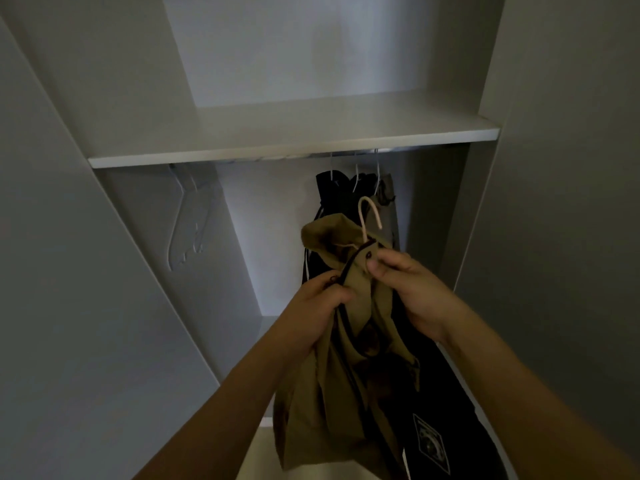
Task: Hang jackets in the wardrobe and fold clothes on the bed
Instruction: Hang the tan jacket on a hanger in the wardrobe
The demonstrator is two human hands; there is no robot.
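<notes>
Khaki jacket [332, 375] on cream hanger [370, 216], held before wardrobe rail [346, 153]. Left hand [317, 306] grips front edge; right hand [403, 285] pinches collar by snap. Fasten top (keeps it from slipping), then lift hook onto rail beside dark garments [346, 188].

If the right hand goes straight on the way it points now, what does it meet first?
The right hand points up-left and already pinches the tan jacket near its collar. Beyond that it would probably meet the dark clothes hanging behind, though depth is unclear.
</notes>
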